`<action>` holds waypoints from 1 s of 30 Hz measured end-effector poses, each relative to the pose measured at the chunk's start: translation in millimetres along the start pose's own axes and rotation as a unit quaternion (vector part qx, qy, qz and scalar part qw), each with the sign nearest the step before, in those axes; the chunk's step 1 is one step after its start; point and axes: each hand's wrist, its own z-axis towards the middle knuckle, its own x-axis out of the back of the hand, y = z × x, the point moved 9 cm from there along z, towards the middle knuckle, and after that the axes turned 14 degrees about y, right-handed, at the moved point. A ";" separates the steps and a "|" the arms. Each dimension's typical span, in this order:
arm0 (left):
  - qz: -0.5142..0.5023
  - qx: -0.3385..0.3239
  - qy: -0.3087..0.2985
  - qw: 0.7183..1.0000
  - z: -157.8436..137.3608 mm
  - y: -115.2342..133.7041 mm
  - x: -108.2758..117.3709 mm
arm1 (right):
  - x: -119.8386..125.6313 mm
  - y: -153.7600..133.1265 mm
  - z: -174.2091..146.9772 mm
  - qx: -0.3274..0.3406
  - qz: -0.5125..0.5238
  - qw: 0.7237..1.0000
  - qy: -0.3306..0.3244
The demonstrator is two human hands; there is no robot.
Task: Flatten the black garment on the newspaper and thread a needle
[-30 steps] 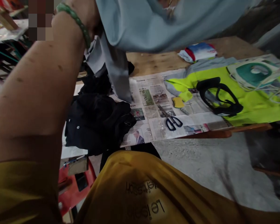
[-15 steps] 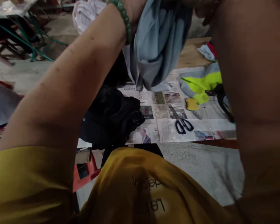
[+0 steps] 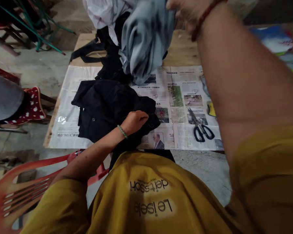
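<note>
My left hand (image 3: pixel 135 123), with a green bead bracelet at the wrist, lies on a crumpled black garment (image 3: pixel 104 104) with small buttons. Its fingers are curled closed on the cloth near the garment's right side. At the top of the view, my right hand (image 3: pixel 189 13) wears a dark red band. Its bent fingers meet the upper right edge of a bunched grey-blue garment (image 3: pixel 148 39), which is slightly blurred. White cloth (image 3: pixel 101 14) lies beside the grey garment, and black straps (image 3: pixel 89 52) stick out to the left. Dark-handled scissors (image 3: pixel 200 128) lie right of the black garment.
Newspaper (image 3: pixel 65 97) covers the near part of a wooden table (image 3: pixel 185 58). A yellow item (image 3: pixel 211 109) is partly hidden by my right arm. Blue and white packaging (image 3: pixel 272 39) sits at far right. A red plastic chair (image 3: pixel 26 169) stands at lower left, a polka-dot seat (image 3: pixel 33 105) above it.
My left hand has let go of the grey garment and come down onto the black one. The grey garment has shifted left and slightly lower, over the white and black cloth, with my right hand at its edge.
</note>
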 end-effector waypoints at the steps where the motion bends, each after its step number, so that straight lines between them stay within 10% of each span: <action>1: 0.025 0.023 -0.006 0.999 -3.9 -8.1 -6.2 | -1.6 -4.4 -8.6 0.030 -0.030 0.999 0.008; 4: 0.124 0.071 -0.009 0.990 -6.8 -23.5 -17.2 | -4.3 20.7 -61.8 0.063 -0.088 0.994 0.000; 8: 0.172 0.100 -0.008 0.980 -1.4 -33.1 -26.7 | 18.2 114.1 -153.4 -0.058 0.003 0.998 0.003; 13: -0.009 0.182 -0.016 0.983 3.2 -44.5 -27.8 | 73.8 212.2 -244.0 -0.178 0.094 0.976 0.083; 16: -0.173 0.299 -0.048 0.937 0.8 -44.0 -19.9 | 97.3 245.1 -276.5 -0.238 0.104 0.959 0.117; 22: -0.269 0.286 -0.053 0.918 25.2 16.9 26.3 | 100.3 214.4 -272.8 -0.185 0.106 0.972 0.097; 30: -0.273 0.195 -0.078 0.939 43.9 89.5 46.3 | 14.9 127.3 -256.2 -0.081 0.119 0.980 -0.141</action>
